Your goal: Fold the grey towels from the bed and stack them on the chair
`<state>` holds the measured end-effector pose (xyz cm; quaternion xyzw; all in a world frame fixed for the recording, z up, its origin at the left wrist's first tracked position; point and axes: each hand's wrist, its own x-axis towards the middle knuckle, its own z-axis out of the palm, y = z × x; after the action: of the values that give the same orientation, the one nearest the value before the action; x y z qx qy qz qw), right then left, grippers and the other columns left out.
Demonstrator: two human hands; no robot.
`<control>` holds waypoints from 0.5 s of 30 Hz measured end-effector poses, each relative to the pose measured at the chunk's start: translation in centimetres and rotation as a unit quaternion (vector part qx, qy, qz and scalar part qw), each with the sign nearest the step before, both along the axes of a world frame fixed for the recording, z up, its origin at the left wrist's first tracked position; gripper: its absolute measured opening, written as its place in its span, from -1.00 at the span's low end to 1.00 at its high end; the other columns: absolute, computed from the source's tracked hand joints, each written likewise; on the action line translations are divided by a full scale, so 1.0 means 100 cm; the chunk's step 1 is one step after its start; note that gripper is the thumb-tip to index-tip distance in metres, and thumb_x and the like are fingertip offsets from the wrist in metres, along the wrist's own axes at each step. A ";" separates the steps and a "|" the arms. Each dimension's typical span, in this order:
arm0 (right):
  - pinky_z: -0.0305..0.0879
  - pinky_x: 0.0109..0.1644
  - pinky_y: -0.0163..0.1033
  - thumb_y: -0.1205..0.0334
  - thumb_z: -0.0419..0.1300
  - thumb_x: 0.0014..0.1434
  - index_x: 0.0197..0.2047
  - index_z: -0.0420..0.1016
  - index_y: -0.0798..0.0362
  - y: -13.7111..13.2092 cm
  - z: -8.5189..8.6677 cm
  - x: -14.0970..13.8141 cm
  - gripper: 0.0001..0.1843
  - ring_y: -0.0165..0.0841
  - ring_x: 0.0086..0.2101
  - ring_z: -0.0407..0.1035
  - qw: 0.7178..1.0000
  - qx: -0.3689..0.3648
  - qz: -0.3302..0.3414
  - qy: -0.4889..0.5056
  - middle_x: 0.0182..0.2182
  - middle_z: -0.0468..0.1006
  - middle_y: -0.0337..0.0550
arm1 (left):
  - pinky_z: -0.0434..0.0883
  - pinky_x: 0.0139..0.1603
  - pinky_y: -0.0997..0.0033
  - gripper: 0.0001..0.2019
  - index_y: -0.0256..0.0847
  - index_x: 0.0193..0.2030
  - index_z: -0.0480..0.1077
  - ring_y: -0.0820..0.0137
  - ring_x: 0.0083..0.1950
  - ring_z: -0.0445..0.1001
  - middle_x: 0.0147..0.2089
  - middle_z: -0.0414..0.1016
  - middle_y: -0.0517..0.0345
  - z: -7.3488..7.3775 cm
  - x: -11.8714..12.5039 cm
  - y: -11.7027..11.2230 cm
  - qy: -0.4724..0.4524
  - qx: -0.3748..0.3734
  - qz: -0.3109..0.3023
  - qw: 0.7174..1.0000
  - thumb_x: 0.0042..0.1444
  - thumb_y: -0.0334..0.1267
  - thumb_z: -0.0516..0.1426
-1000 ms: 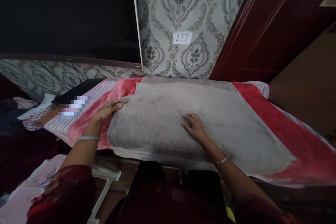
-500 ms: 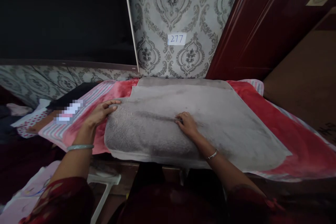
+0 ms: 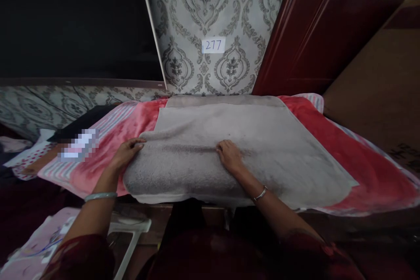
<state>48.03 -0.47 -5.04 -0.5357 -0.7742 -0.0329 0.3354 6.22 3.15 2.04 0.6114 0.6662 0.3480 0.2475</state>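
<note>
Left hand [image 3: 129, 151] has the cloth [image 3: 285, 153] nipped at its left edge, fingers narrow; right hand [image 3: 229, 153] rests mid-cloth, fingers curled, grip impossible to tell. Over the blanket's [image 3: 377, 179] middle, the cloth runs long side to side, a crease [image 3: 190, 149] between the hands. Left sits nearer the blanket's striped left end.
</note>
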 end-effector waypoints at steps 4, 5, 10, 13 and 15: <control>0.23 -0.06 -0.13 0.37 0.11 0.34 -0.22 0.44 0.01 0.000 -0.001 0.001 -0.88 -0.18 -0.16 0.34 1.000 0.013 0.004 0.015 -0.23 0.52 -0.04 | 0.39 0.09 -0.01 -0.63 -0.24 -0.20 0.56 0.04 -0.05 0.48 -0.20 0.56 -0.13 -0.002 0.033 -0.003 0.204 0.125 0.060 0.969 0.10 -0.03 0.06; 0.23 -0.07 -0.13 0.36 0.11 0.34 -0.22 0.44 0.01 0.000 -0.001 0.002 -0.88 -0.18 -0.16 0.34 1.000 0.015 0.005 0.018 -0.24 0.52 -0.04 | 0.35 0.15 -0.07 -0.62 -0.25 -0.17 0.57 0.00 0.03 0.45 -0.14 0.55 -0.18 -0.001 0.048 -0.006 0.249 0.167 0.049 0.953 0.14 -0.04 0.04; 0.23 -0.06 -0.13 0.36 0.11 0.34 -0.22 0.44 0.00 0.001 -0.003 0.003 -0.88 -0.18 -0.16 0.33 0.999 0.020 0.017 0.023 -0.24 0.51 -0.04 | 0.15 0.36 -0.21 -0.61 -0.16 0.05 0.54 -0.13 0.40 0.16 0.32 0.34 -0.19 -0.001 0.131 -0.027 0.341 0.282 -0.058 0.895 0.20 0.01 0.17; 0.24 -0.06 -0.13 0.36 0.11 0.34 -0.21 0.45 0.01 0.003 -0.003 0.004 -0.88 -0.18 -0.16 0.33 0.999 0.016 0.020 0.026 -0.24 0.52 -0.03 | 0.24 0.31 -0.10 -0.60 -0.20 0.12 0.49 -0.04 0.32 0.27 0.29 0.36 -0.20 -0.010 0.163 -0.025 0.346 0.265 -0.175 0.883 0.24 -0.03 0.16; 0.24 -0.05 -0.12 0.37 0.11 0.33 -0.20 0.46 0.02 0.002 -0.001 0.003 -0.89 -0.18 -0.15 0.33 0.999 0.011 0.019 0.026 -0.23 0.52 -0.02 | 0.36 0.16 0.02 -0.66 -0.24 0.07 0.49 0.05 0.14 0.40 0.11 0.46 -0.19 -0.017 0.176 -0.016 0.340 0.234 -0.243 0.878 0.28 -0.09 0.14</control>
<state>48.37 -0.23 -5.13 -0.5180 -0.7747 -0.0212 0.3620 23.85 1.50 0.32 0.8746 0.4391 0.1941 -0.0678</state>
